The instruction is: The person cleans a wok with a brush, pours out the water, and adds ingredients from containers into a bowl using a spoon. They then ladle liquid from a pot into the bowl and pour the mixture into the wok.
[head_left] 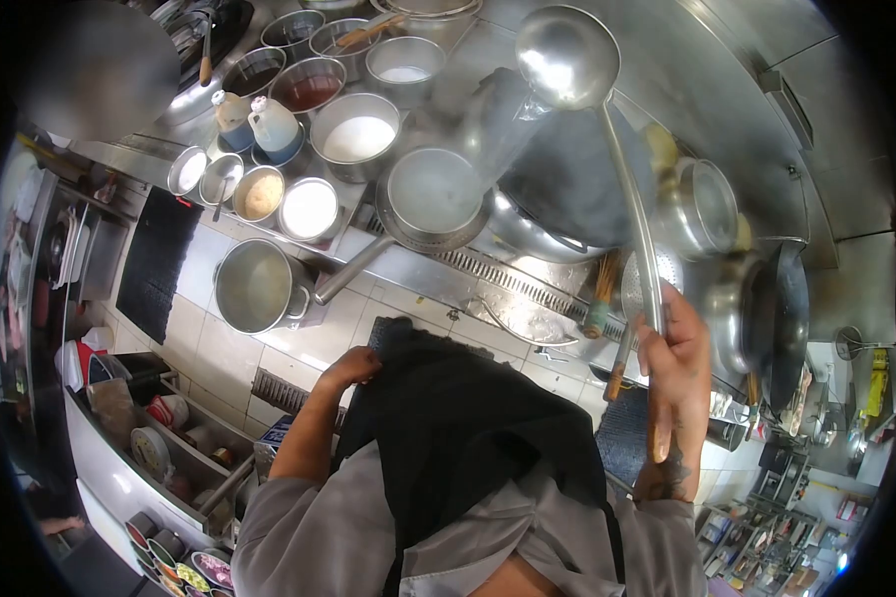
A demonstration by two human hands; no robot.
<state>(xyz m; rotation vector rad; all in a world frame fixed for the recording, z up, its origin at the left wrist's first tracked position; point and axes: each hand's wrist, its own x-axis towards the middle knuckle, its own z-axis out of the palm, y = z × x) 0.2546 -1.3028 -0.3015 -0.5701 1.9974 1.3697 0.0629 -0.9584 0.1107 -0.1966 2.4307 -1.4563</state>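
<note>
My right hand (673,348) is wrapped round the long handle of a metal ladle (567,57), raised over the stove. Clear liquid streams from the ladle's bowl down toward a steaming pot (436,189) of cloudy liquid. That pot sits in a perforated strainer (353,269), its handle pointing toward me. Behind the stream, a large dark wok (577,179) is partly veiled by steam. My left hand (356,366) is closed in a fist beside my black apron (448,398), with nothing visible in it.
Several containers crowd the counter at left, among them a pot of white contents (358,134) and two squeeze bottles (273,126). A deep stockpot (254,287) stands below the counter edge. A bamboo brush (599,298) and a dark pan (791,323) are at right. Another person is at upper left.
</note>
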